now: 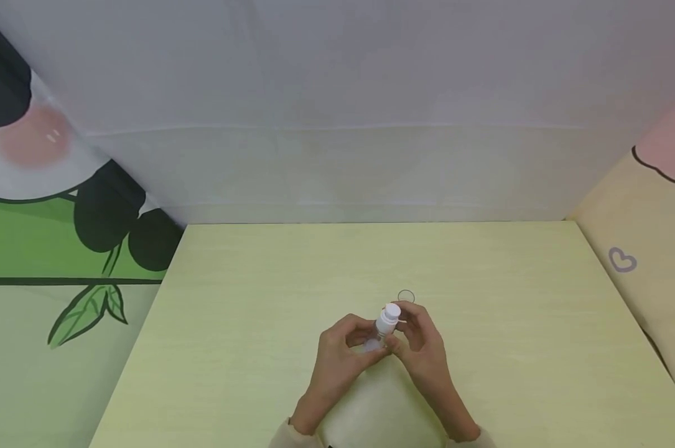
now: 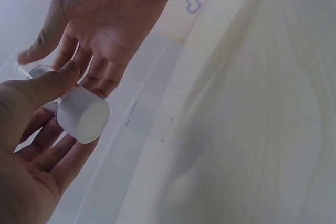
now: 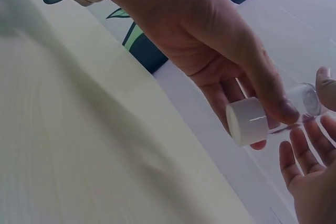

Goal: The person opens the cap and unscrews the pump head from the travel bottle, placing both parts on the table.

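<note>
A small clear bottle with a white cap (image 1: 390,313) is held between both hands above the table. My left hand (image 1: 337,358) grips the clear body (image 1: 372,344), which its fingers partly hide. On the other side my right hand (image 1: 423,348) pinches the bottle between thumb and fingers. In the left wrist view a white cylindrical end (image 2: 84,115) faces the camera; the same white end (image 3: 247,121) sits by the left thumb in the right wrist view. The right thumb (image 3: 325,90) touches the clear end there. Just beyond the hands a small transparent piece (image 2: 149,121) stands on the table.
The pale wood-patterned table (image 1: 247,311) spreads around the hands. A whitish cloth wall (image 1: 337,168) rises at its far edge. Printed side panels stand left and right, the right one with a purple heart (image 1: 622,260).
</note>
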{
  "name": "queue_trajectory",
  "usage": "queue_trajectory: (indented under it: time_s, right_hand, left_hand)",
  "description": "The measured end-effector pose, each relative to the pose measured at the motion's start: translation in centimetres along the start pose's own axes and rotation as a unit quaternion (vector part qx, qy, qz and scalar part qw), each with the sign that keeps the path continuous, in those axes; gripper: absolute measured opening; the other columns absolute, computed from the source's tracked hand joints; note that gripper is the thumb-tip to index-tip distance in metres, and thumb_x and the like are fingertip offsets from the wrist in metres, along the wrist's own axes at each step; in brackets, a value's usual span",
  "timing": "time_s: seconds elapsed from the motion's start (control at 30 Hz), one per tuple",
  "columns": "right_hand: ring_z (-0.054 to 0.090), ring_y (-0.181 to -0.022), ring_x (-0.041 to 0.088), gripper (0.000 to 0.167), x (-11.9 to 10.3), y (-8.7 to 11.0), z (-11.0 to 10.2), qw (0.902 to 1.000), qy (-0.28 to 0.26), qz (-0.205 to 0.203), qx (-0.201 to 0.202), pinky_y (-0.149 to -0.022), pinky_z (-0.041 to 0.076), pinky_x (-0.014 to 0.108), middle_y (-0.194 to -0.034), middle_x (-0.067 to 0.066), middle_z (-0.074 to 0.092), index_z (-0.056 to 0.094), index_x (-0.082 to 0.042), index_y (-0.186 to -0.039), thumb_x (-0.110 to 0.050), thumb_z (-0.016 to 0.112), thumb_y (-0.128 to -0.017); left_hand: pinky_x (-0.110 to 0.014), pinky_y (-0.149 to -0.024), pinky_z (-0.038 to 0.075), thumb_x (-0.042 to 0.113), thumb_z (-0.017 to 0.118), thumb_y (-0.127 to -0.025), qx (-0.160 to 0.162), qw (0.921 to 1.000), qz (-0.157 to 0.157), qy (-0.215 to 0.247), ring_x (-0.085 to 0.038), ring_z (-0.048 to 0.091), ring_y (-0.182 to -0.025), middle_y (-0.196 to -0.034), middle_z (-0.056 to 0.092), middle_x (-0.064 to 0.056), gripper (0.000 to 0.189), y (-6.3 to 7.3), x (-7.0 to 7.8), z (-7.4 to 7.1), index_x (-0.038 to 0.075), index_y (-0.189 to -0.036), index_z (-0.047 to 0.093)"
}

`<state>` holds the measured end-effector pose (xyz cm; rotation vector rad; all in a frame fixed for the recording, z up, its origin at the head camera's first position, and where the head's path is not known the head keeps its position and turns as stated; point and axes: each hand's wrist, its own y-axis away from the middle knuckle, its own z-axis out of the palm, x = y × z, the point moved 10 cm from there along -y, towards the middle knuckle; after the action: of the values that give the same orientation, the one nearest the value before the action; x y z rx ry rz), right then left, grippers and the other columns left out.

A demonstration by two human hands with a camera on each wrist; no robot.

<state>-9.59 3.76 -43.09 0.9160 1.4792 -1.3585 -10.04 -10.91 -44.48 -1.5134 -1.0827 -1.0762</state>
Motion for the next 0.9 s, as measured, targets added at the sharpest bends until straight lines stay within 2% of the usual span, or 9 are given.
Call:
queue_trajectory:
  time_s: [0.17, 0.4, 0.67, 0.9]
  right_hand:
    - [0.06, -0.117, 0.004, 0.049, 0.1, 0.7, 0.7, 0.9993, -0.03, -0.006, 0.023, -0.105, 0.05, 0.017, -0.126, -0.003, 0.055, 0.042, 0.013, -0.133, 0.016, 0.067, -0.091]
    - [0.06, -0.114, 0.004, 0.043, -0.3, 1.6, 1.5, 0.9979, -0.049, 0.004, 0.041, -0.106, 0.05, 0.017, -0.121, -0.003, 0.057, 0.045, 0.014, -0.129, 0.018, 0.064, -0.091]
    - [0.061, -0.119, 0.006, 0.037, -0.8, 1.7, 2.5, 0.9981, -0.051, 0.028, 0.019, -0.107, 0.049, 0.018, -0.126, -0.003, 0.061, 0.053, 0.01, -0.13, 0.014, 0.062, -0.095]
    - [0.063, -0.124, 0.009, 0.039, -1.3, 1.6, 3.3, 0.9985, -0.05, 0.021, -0.002, -0.11, 0.048, 0.021, -0.131, -0.003, 0.066, 0.054, 0.009, -0.136, 0.012, 0.058, -0.097]
  left_hand:
    - [-0.032, -0.085, 0.065, 0.013, 0.092, -0.078, 0.011, 0.999, 0.026, -0.036, -0.012, 0.076, -0.094, -0.103, 0.075, 0.001, 0.033, 0.7, 0.7, -0.1, 0.015, -0.105, 0.072]
    - [-0.032, -0.084, 0.065, 0.013, 0.093, -0.077, -0.004, 0.9995, 0.017, -0.027, -0.011, 0.075, -0.094, -0.104, 0.075, 0.003, 0.036, 1.5, 0.7, -0.3, 0.019, -0.106, 0.073]
    - [-0.03, -0.085, 0.064, 0.023, 0.093, -0.08, -0.04, 0.9991, -0.006, 0.009, -0.011, 0.074, -0.094, -0.108, 0.075, 0.003, 0.037, 1.8, 0.2, -0.9, 0.025, -0.111, 0.072]
    - [-0.032, -0.087, 0.064, 0.021, 0.092, -0.08, -0.045, 0.9988, 0.004, 0.018, -0.012, 0.075, -0.096, -0.109, 0.075, 0.002, 0.039, 1.9, 0.6, -1.8, 0.023, -0.112, 0.072]
